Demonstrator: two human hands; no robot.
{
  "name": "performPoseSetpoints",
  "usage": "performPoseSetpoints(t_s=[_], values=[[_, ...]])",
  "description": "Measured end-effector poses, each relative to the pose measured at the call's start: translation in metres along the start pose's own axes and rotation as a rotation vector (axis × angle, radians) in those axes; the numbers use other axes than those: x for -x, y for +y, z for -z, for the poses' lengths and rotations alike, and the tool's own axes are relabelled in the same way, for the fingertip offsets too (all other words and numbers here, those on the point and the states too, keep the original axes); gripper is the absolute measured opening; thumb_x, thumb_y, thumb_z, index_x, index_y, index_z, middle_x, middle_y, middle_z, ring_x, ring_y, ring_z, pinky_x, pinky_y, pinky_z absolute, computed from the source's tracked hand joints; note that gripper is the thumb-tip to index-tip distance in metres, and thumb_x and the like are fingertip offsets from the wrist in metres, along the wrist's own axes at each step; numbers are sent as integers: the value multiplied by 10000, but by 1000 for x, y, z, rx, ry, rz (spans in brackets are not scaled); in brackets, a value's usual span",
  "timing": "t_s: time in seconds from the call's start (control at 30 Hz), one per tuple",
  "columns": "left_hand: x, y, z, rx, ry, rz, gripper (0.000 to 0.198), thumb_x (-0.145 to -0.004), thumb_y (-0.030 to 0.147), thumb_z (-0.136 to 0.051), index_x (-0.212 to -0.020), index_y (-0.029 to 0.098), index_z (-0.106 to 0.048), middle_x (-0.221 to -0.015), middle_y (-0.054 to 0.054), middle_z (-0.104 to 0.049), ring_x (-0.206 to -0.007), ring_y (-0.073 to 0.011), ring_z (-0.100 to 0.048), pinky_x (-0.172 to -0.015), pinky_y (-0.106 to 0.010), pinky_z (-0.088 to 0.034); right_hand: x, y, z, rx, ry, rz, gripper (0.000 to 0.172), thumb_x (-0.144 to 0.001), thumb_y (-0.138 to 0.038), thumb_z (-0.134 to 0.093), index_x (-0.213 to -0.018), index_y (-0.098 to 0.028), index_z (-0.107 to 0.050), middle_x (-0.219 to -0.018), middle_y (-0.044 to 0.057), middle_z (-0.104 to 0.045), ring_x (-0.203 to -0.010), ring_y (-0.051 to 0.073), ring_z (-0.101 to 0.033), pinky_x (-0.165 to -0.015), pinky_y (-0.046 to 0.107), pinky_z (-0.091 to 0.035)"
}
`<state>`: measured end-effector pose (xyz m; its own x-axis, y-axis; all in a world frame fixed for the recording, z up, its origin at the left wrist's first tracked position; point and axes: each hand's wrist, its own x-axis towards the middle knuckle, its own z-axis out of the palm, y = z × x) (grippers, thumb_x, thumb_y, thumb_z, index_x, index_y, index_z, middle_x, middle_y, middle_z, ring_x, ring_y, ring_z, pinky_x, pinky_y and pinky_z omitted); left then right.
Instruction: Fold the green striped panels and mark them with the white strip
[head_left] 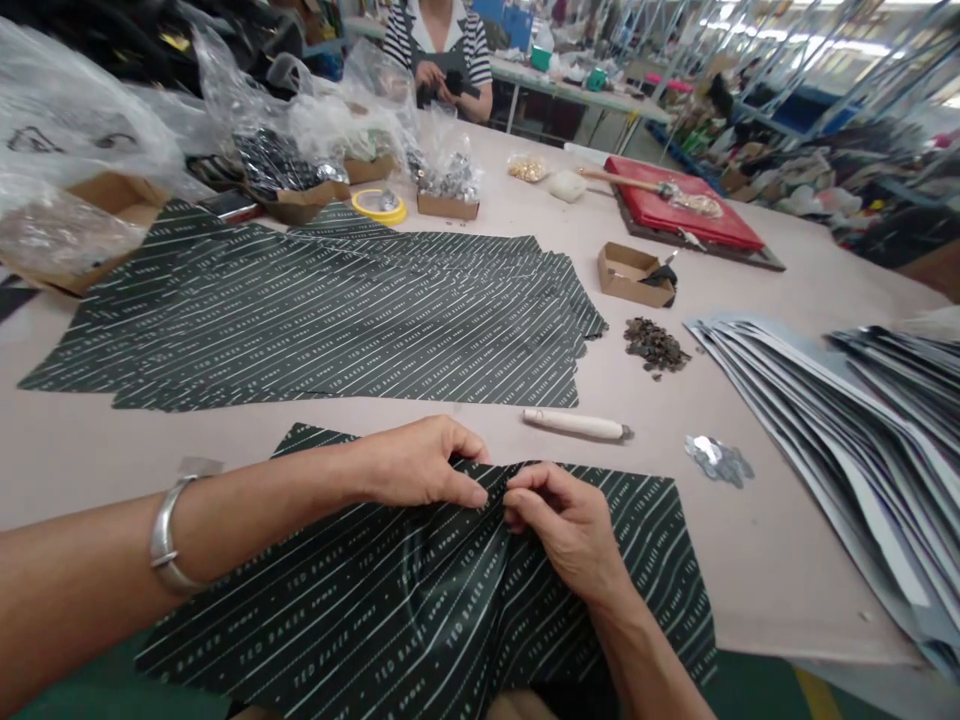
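A dark fabric piece with white diagonal stripes and lettering [337,610] hangs over the table's front edge, gathered between my hands. My left hand [424,465] pinches its upper edge between thumb and fingers. Close beside it on the right, my right hand [559,510] is closed on the same edge, fingertips pressed together; anything small between them is hidden. Just beyond my hands lies a pale stick-like tool with a dark tip [577,425]. Farther back, a stack of matching striped pieces [360,320] is spread out flat.
Dark small parts [655,346], silvery discs [718,460] and an open cardboard box [634,275] sit right of centre. Layered sheets [817,450] lie at the right. Behind are a red pad [682,205], yellow tape [379,207] and plastic bags. A person [439,60] is across the table.
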<state>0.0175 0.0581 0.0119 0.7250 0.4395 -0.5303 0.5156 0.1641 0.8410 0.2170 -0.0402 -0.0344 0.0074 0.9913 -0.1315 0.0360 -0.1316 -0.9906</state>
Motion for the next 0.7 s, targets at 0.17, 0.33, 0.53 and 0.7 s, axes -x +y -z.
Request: performPoseSetpoints(t_s=[0.17,0.33,0.53,0.7], values=[[1,4,-2,5,26,2,265,-673,391,-653,-799,157,-650,-672,42,-515,-626,-116,-416,-563,-241,-286,1,1,3,-5,-71,34,67,-861,-245,-707,-883,-213,-761,-707,-4,-763,-627,127,-710,-628,218,-572],[1,2,-3,-34,40,-6,258,-693,359,-641,-848,159,-694,-682,47,-542,-634,-115,-436,-574,-247,-302,2,5,2,31,-86,90,56,-877,-224,-702,-867,-217,-757,-715,-11,-753,-646,120,-701,-637,212,-557],[2,0,-6,-106,83,-23,220,-721,320,-638,-863,173,-719,-686,47,-570,-621,-118,-467,-568,-259,-312,0,2,0,83,-83,107,64,-884,-239,-699,-862,-211,-752,-700,-11,-736,-629,127,-680,-619,230,-541],[7,4,-9,-319,158,-68,158,-790,266,-612,-878,231,-739,-829,33,-680,-747,-150,-582,-659,-273,-371,1,0,-2,193,-70,160,80,-904,-232,-662,-869,-205,-728,-690,-12,-716,-608,130,-666,-603,239,-534]])
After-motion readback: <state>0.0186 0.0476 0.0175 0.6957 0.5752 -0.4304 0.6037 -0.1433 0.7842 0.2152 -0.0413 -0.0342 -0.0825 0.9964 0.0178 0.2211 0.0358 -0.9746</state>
